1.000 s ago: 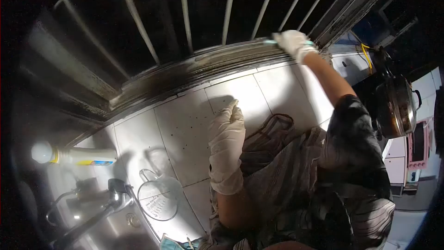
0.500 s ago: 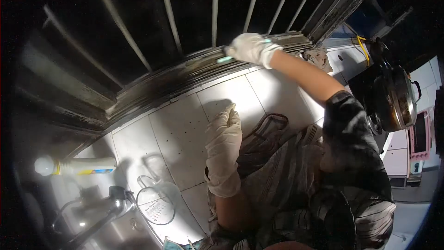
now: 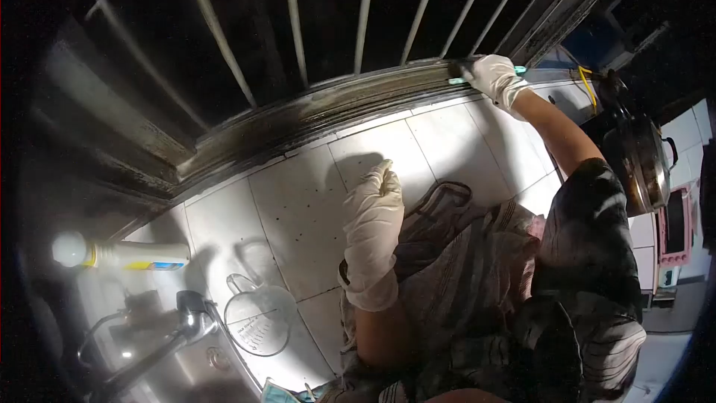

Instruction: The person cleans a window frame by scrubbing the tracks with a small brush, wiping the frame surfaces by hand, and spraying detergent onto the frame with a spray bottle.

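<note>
My right hand point(image 3: 495, 78), in a white glove, is closed around a teal-handled brush point(image 3: 456, 81) at the right part of the dirty window track point(image 3: 328, 108). Teal shows on both sides of the fist; the bristles are not clear. My left hand point(image 3: 375, 205), gloved too, is held over the white tiled counter point(image 3: 298, 201) with its fingers drawn together. Whether anything is pinched in them is hidden. A dark striped cloth garment point(image 3: 462, 269) hangs between my arms.
Metal bars point(image 3: 365, 15) stand behind the track. At the left are a white bottle point(image 3: 134, 255) lying along the counter, a faucet point(image 3: 195, 313) over a steel sink and a glass measuring jug point(image 3: 259, 321). A lidded pot point(image 3: 643, 164) stands at the right. Dark specks dot the tiles.
My right hand has slid to the right along the window track with the brush. The window, counter and left hand sit slightly further right in view.
</note>
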